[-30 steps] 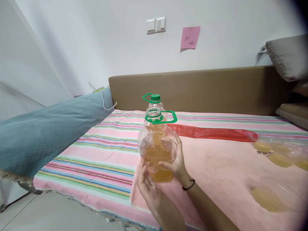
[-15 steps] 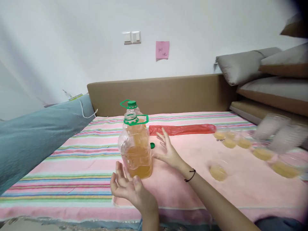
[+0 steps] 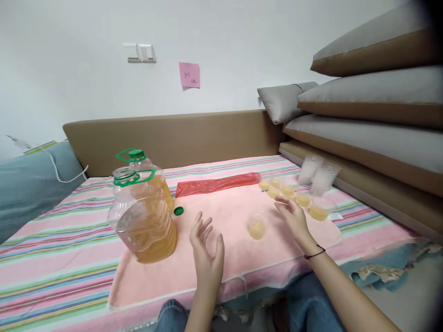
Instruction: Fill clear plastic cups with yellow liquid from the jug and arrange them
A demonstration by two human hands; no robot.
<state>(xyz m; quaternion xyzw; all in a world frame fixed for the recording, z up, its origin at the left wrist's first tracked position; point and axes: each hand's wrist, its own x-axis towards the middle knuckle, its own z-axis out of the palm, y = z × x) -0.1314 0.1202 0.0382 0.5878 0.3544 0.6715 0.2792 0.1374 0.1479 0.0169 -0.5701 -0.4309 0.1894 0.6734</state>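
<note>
My left hand [image 3: 206, 249] is raised over the pink towel [image 3: 155, 283], fingers apart and holding nothing. To its left stands an uncapped clear jug [image 3: 148, 230] of amber liquid with a green handle ring. Behind that is a second jug [image 3: 162, 180], its green cap on. A loose green cap [image 3: 178, 210] lies on the towel beside them. My right hand [image 3: 292, 216] is open and empty, just right of a single clear cup [image 3: 256, 228] with yellowish liquid. Several similar cups [image 3: 302, 199] stand beyond my right hand, partly covered by its fingers.
Two stacks of clear cups [image 3: 323, 179] stand at the back right. A red plastic bag [image 3: 218, 183] stretches along the towel's far side. Grey and brown cushions [image 3: 374, 133] are piled on the right, and a brown backrest [image 3: 180, 138] runs along the wall.
My view has turned right, so the jugs sit further left. Both hands have moved from around the uncapped jug towards the single cup.
</note>
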